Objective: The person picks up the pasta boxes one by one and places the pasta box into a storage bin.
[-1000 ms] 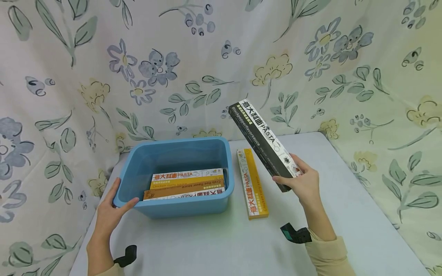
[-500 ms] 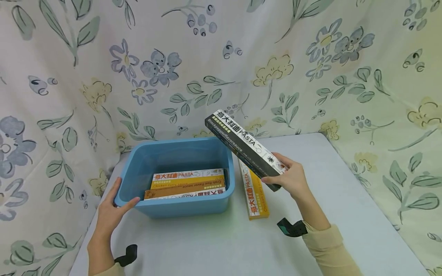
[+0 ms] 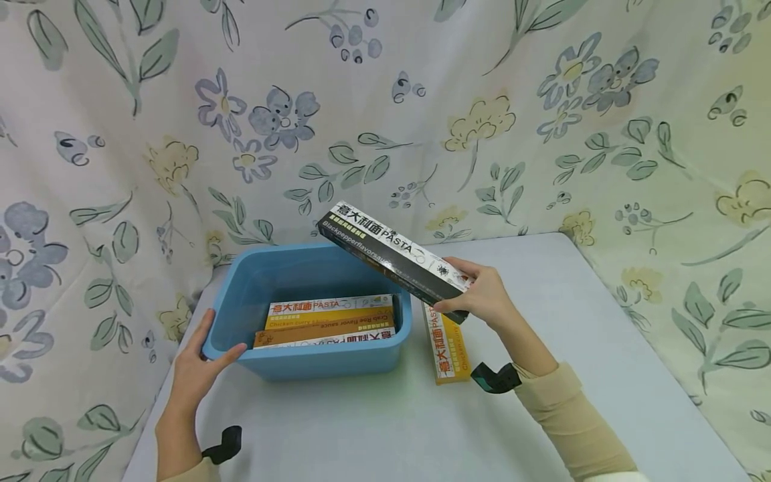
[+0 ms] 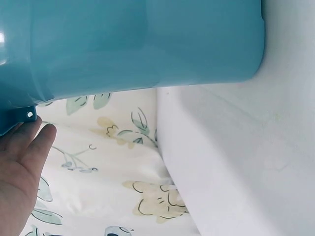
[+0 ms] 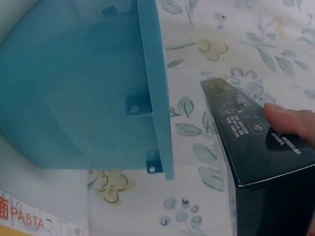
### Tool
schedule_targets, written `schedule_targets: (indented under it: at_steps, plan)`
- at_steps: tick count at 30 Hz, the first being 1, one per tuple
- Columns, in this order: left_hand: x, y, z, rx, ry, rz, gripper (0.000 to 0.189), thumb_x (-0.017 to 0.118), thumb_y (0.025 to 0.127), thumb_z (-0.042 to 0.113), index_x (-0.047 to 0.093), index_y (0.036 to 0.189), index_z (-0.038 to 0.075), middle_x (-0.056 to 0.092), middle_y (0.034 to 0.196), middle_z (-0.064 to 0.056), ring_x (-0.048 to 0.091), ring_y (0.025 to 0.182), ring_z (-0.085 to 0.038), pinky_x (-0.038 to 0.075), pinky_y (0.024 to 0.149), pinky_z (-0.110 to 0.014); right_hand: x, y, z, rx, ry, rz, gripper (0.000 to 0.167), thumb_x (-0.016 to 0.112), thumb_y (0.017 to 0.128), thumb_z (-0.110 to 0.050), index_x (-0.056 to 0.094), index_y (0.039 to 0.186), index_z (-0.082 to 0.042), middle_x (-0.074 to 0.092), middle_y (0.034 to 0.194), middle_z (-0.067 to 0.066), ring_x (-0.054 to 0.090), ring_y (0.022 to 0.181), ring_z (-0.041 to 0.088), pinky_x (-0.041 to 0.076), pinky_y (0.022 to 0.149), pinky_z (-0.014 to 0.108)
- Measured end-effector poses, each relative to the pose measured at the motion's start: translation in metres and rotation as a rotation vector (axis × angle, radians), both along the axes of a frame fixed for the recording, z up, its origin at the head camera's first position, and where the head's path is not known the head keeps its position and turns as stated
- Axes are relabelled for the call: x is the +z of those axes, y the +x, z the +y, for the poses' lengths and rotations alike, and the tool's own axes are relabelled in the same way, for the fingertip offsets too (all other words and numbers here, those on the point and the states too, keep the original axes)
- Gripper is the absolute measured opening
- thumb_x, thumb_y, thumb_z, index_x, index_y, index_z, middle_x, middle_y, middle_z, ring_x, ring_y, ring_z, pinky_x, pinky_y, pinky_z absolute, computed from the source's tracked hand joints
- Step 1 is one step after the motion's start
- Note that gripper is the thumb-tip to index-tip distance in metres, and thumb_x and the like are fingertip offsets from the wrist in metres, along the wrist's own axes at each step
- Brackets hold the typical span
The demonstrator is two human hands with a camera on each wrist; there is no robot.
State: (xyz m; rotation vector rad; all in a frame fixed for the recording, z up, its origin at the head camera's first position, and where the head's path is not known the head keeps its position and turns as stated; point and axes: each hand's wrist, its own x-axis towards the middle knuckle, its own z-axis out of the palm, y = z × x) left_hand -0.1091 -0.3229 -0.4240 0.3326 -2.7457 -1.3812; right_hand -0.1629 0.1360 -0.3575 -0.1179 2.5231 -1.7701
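Note:
My right hand (image 3: 482, 292) grips the near end of a black and white pasta box (image 3: 391, 258), thumb on its near side. Labelled black pepper flavour sauce, the box tilts with its far end raised over the right part of a blue plastic bin (image 3: 325, 358). In the right wrist view, the pasta box (image 5: 256, 132) is beside the bin's rim (image 5: 160, 98), a gap between them. My left hand (image 3: 195, 365) holds the bin's front left corner, thumb on the front rim, fingers along the left side. Several pasta boxes (image 3: 328, 321) lie inside the bin, toward its right.
A yellow and white pasta box (image 3: 448, 348), labelled chicken curry sauce, lies on the white table (image 3: 572, 321) right of the bin, its far end hidden beneath the held box. Behind the table hangs a floral curtain (image 3: 373, 120). Wrist cameras (image 3: 496, 378) sit on both wrists.
My right hand has carried the black and white pasta box leftward; its far end has come down from beside the bin to over it. The left hand and bin have stayed put.

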Motion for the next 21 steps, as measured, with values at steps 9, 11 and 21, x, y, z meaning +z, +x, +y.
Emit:
schedule_targets:
  at_steps: [9,11,21]
  plan:
    - [-0.001,0.000,-0.001,-0.002,-0.004,0.003,0.099,0.072,0.088,0.033,0.001,0.157,0.026,0.002,0.161,-0.020,0.016,0.140,-0.054,0.027,0.102,-0.070,-0.002,-0.009,-0.017,0.093,0.042,0.052,0.082,0.090,0.060,-0.006,0.056,0.135,0.001,0.056,0.133,0.020,0.054,0.103,0.031,0.049,0.079,0.032]
    - [-0.001,0.000,-0.001,-0.001,-0.004,0.002,0.099,0.072,0.088,0.033,0.000,0.157,0.027,0.002,0.161,-0.019,0.016,0.140,-0.054,0.027,0.102,-0.070,-0.002,-0.011,-0.021,0.118,0.067,0.053,0.082,0.090,0.059,-0.006,0.058,0.133,0.000,0.057,0.132,0.019,0.054,0.102,0.031,0.050,0.077,0.032]
    - [0.000,0.001,0.000,-0.001,-0.011,0.020,0.098,0.071,0.088,0.031,0.003,0.157,0.024,0.006,0.160,-0.023,0.019,0.138,-0.056,0.028,0.101,-0.070,0.008,-0.026,-0.033,0.321,0.163,0.095,0.080,0.090,0.058,-0.007,0.059,0.131,0.002,0.065,0.118,0.017,0.058,0.092,0.026,0.052,0.074,0.032]
